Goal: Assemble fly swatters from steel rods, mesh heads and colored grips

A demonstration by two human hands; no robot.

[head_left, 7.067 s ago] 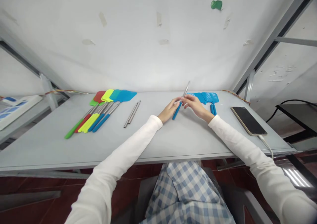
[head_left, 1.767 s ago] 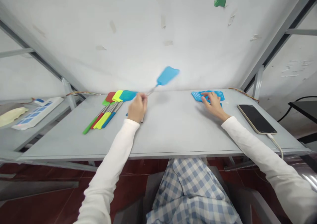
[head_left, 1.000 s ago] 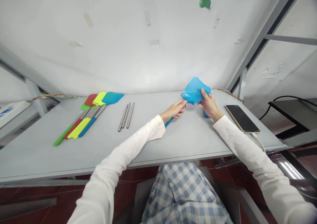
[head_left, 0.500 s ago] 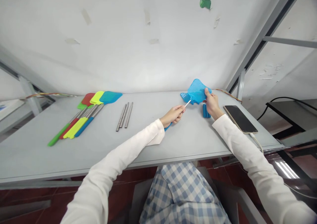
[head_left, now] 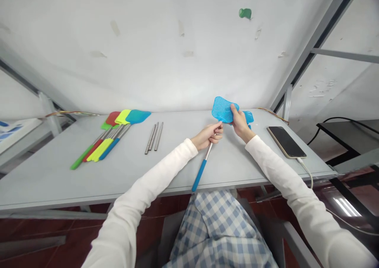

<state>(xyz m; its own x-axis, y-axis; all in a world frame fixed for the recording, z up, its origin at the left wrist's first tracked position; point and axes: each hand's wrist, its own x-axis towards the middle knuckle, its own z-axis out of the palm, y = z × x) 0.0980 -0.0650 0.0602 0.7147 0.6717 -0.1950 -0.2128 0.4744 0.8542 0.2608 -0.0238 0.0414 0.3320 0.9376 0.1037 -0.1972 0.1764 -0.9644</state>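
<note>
A blue fly swatter (head_left: 220,109) with a perforated head is held up over the right half of the table. My left hand (head_left: 208,136) is closed round its metal shaft just below the head. The blue handle (head_left: 199,176) slants down toward the table's front edge. My right hand (head_left: 240,122) grips the right side of the head, thumb across its face. Behind the right hand, another blue mesh piece (head_left: 248,116) shows in part, with a bit of blue grip below it; the hand hides the rest.
Several fly swatters (head_left: 111,139) in green, red, yellow and blue lie at the left of the grey table (head_left: 174,175). Bare metal tubes (head_left: 158,136) lie in the middle. A phone (head_left: 286,142) with a white cable lies at the right, and a wall rises behind.
The swatter has turned more upright, its head now facing me. My left hand has moved up against the head, and the blue handle has come into full view. My right hand has moved left.
</note>
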